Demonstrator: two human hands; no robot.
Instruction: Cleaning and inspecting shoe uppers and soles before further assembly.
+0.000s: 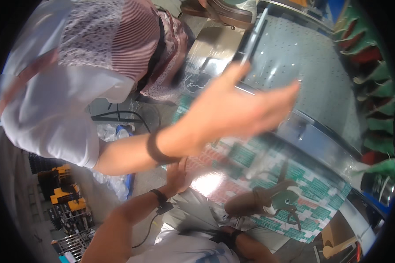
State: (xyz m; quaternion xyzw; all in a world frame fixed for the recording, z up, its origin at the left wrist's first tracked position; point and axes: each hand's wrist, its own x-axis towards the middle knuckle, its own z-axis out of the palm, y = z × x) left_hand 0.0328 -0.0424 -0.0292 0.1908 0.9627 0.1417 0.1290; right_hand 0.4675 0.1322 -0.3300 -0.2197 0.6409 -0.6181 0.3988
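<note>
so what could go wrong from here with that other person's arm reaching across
The co-worker's hand, blurred above the patterned surface, might bump the person's left hand, which is close to that forearm.

The brown-and-green piece lies at the near edge of that surface, so a knock could tip it off.

The thin cord hanging near the left wrist might snag if that arm moves.

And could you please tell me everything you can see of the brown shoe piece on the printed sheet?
The brown shoe piece looks soft, perhaps leather or fabric, with a rounded brown end on the left, green toward the right and thin strips trailing loose. It lies on the printed sheet, near its lower edge; no hand visibly touches it.
</note>
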